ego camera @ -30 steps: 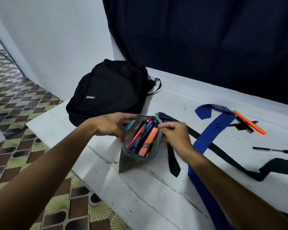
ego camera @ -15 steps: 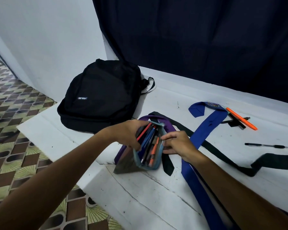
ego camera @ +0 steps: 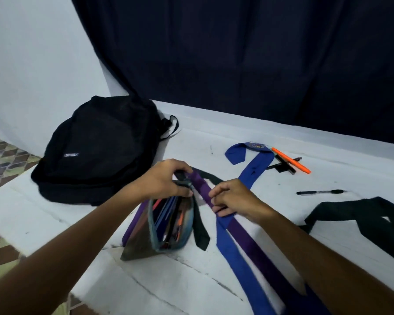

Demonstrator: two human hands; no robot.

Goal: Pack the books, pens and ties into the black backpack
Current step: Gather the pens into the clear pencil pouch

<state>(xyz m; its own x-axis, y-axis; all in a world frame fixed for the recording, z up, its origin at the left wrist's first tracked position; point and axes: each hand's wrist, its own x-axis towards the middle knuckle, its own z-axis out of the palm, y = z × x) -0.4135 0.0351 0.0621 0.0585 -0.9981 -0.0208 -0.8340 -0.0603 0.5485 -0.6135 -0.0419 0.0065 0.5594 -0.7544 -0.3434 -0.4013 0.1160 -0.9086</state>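
The black backpack [ego camera: 100, 151] lies closed at the table's far left. In front of it an open grey pencil pouch [ego camera: 168, 226] full of pens lies on a purple tie [ego camera: 255, 242]. My left hand [ego camera: 166, 178] grips the pouch's far end. My right hand [ego camera: 234, 198] is off the pouch, its fingers curled around the purple tie where it crosses the blue tie [ego camera: 255, 169]. A dark tie [ego camera: 362, 212] trails to the right, its other end [ego camera: 200, 233] beside the pouch. An orange highlighter [ego camera: 291, 160] and a black pen [ego camera: 321, 192] lie loose. No books show.
The white table [ego camera: 55, 212] ends at the near left, above a patterned tile floor [ego camera: 0, 160]. A dark curtain [ego camera: 237, 64] hangs along the back edge. Another dark pen [ego camera: 282, 167] lies under the highlighter.
The pouch has turned so that its mouth faces me. My left hand shifted to its far end. My right hand left the pouch's rim and moved right onto the ties.
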